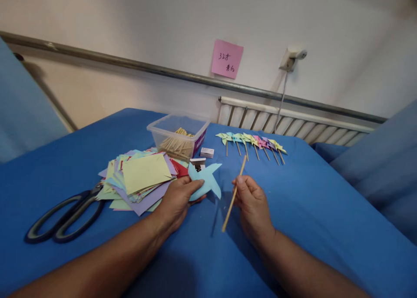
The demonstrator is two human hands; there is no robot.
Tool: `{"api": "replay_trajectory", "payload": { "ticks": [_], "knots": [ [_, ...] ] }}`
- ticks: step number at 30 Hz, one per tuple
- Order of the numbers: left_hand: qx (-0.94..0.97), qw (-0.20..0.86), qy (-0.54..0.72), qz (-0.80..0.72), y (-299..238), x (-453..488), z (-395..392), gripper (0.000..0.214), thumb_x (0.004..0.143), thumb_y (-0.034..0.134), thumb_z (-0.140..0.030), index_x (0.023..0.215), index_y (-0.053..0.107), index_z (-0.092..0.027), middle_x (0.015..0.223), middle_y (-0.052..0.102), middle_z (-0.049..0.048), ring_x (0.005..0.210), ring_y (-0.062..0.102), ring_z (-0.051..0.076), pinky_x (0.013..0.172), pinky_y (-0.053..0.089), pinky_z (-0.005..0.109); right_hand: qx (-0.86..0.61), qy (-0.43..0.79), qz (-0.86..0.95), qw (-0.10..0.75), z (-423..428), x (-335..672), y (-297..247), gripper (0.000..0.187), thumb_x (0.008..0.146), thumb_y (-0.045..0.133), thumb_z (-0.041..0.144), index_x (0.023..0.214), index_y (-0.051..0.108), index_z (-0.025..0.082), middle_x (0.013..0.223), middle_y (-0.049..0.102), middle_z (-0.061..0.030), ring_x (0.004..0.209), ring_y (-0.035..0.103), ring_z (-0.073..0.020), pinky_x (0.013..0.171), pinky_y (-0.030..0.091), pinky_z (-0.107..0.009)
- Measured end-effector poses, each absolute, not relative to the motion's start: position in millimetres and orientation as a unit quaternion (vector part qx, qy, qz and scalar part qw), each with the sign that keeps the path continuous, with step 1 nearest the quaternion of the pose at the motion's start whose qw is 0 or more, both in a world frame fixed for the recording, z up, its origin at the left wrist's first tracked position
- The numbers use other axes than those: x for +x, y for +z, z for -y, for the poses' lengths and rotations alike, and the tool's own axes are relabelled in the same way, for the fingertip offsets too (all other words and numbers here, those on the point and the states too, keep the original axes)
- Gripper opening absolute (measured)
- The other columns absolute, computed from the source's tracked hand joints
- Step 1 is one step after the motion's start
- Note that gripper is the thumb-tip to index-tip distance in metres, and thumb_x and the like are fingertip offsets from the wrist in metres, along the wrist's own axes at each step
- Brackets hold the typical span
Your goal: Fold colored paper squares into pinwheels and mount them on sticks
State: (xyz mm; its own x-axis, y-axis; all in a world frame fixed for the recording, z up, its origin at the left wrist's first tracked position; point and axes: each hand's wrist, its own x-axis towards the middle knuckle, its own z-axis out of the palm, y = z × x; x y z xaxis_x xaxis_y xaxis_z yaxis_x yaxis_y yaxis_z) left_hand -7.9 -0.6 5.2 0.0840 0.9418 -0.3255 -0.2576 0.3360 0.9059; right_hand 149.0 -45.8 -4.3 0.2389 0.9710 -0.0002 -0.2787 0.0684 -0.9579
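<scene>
My left hand pinches a light blue folded paper pinwheel just above the blue tablecloth. A thin wooden stick is gripped in my right hand, slanting from lower left to upper right, a short gap to the right of the pinwheel. Both hands have their fingers closed. A pile of coloured paper squares lies beside my left hand.
Black-handled scissors lie at the left. A clear plastic box of wooden sticks stands behind the paper pile, with two small boxes beside it. A row of several finished pinwheels lies at the back. A pink note hangs on the wall.
</scene>
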Motion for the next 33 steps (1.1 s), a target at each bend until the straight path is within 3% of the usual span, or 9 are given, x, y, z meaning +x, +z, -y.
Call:
{"api": "replay_trajectory", "payload": {
  "ticks": [7,11,16,21,28,33],
  "knots": [
    [0.375,0.654,0.459,-0.471,4.7,-7.8,5.7,0.019,0.069,0.071,-0.028,0.066,0.06,-0.013,0.056,0.058,-0.0001,0.05,0.052,0.011,0.049,0.04,0.023,-0.406,0.491,0.385,0.668,56.1,132.0,-4.6,0.023,0.085,0.062,0.043,0.087,0.055,0.021,0.062,0.062,0.0039,0.047,0.054,-0.0089,0.047,0.042,-0.021],
    [0.355,0.662,0.468,-0.465,6.9,-8.0,8.3,0.02,0.07,0.071,-0.028,0.064,0.058,-0.014,0.054,0.057,-0.0012,0.05,0.051,0.011,0.048,0.04,0.022,-0.337,0.561,0.434,0.619,69.1,125.9,-1.2,0.019,0.088,0.06,0.037,0.093,0.062,0.019,0.07,0.066,0.0007,0.053,0.06,-0.009,0.052,0.044,-0.022],
    [0.327,0.654,0.481,-0.483,8.3,-7.3,9.7,0.017,0.068,0.072,-0.025,0.065,0.059,-0.014,0.06,0.059,-0.0011,0.059,0.055,0.011,0.061,0.049,0.024,-0.238,0.691,0.448,0.515,77.4,124.8,-3.2,0.025,0.087,0.061,0.037,0.097,0.067,0.016,0.084,0.07,-0.0068,0.069,0.068,-0.0146,0.065,0.05,-0.027],
    [0.335,0.654,0.48,-0.479,7.5,-6.7,10.3,0.019,0.067,0.074,-0.026,0.066,0.06,-0.014,0.061,0.058,-0.0023,0.06,0.055,0.011,0.063,0.049,0.025,-0.283,0.715,0.423,0.479,72.9,114.1,-17.0,0.025,0.078,0.071,0.037,0.079,0.058,0.015,0.063,0.067,0.0003,0.046,0.061,-0.0092,0.045,0.046,-0.018],
    [0.363,0.631,0.478,-0.492,8.0,-6.0,10.4,0.023,0.069,0.072,-0.027,0.061,0.054,-0.016,0.051,0.05,-0.0058,0.048,0.046,0.009,0.049,0.039,0.021,-0.348,0.677,0.385,0.522,62.1,109.5,-22.2,0.043,0.074,0.071,0.048,0.094,0.05,0.018,0.059,0.065,0.0048,0.034,0.052,-0.0062,0.033,0.039,-0.013],
    [0.412,0.623,0.454,-0.486,0.9,-7.1,10.0,0.022,0.071,0.069,-0.032,0.063,0.058,-0.014,0.054,0.056,-0.0025,0.05,0.048,0.01,0.05,0.036,0.022,-0.382,0.649,0.384,0.534,56.1,114.8,-20.1,0.042,0.075,0.067,0.053,0.087,0.05,0.017,0.055,0.059,0.0076,0.03,0.038,-0.0016,0.028,0.028,-0.011]
  ]
}}
